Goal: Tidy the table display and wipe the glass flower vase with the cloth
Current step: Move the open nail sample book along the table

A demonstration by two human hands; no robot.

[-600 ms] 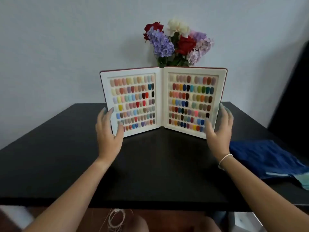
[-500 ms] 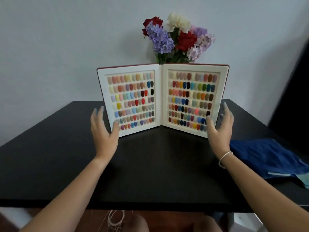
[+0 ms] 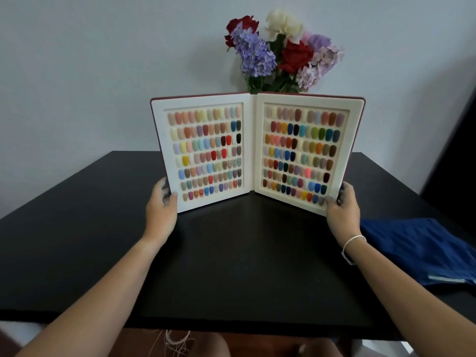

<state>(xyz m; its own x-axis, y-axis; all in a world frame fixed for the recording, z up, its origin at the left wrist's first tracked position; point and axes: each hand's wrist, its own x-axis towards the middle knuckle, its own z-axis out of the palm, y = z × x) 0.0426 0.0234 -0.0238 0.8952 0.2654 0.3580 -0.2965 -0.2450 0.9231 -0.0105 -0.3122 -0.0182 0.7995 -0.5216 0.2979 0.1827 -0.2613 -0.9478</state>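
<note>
An open nail-colour sample book [image 3: 253, 150] stands upright on the black table [image 3: 244, 253], its two white pages full of coloured nail tips. My left hand [image 3: 161, 207] grips the lower outer edge of the left page. My right hand [image 3: 342, 206] grips the lower outer edge of the right page. Behind the book rises a bunch of red, purple and white flowers [image 3: 280, 52]; the glass vase that holds them is hidden by the book. A dark blue cloth [image 3: 417, 248] lies on the table at the right, beside my right forearm.
A pale wall stands close behind the table. A dark upright object [image 3: 458, 161] is at the far right. The table's front edge runs just above my knees.
Both hands were open beside the book's lower corners; now they have closed onto its outer edges. The book's pages look opened a little wider.
</note>
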